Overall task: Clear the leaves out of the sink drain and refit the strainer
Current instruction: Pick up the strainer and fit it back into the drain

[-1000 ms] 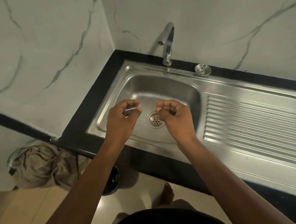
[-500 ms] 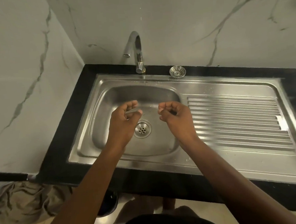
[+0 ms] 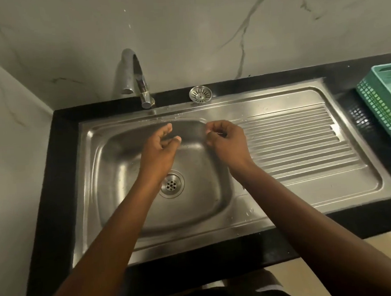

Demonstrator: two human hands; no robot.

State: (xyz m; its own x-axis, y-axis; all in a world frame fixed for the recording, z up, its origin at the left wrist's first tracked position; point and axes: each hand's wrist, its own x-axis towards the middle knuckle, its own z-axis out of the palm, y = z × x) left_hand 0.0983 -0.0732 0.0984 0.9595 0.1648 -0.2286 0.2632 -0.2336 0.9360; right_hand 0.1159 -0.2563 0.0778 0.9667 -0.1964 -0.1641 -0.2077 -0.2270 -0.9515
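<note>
1. I see the strainer [image 3: 200, 94] lying on the black counter's back edge, just right of the tap [image 3: 139, 82].
2. The drain [image 3: 171, 184] sits uncovered in the sink [image 3: 216, 192] basin.
3. My left hand [image 3: 159, 148] hovers above the basin, fingers loosely curled, gripping nothing I can make out.
4. My right hand [image 3: 227, 141] is likewise half-curled; whether it pinches anything, I cannot tell.
5. A green basket [image 3: 385, 102] sits at the right edge.

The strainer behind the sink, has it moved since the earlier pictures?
No. The strainer sits on the back ledge just right of the tap, as before; only the camera shifted.
</note>
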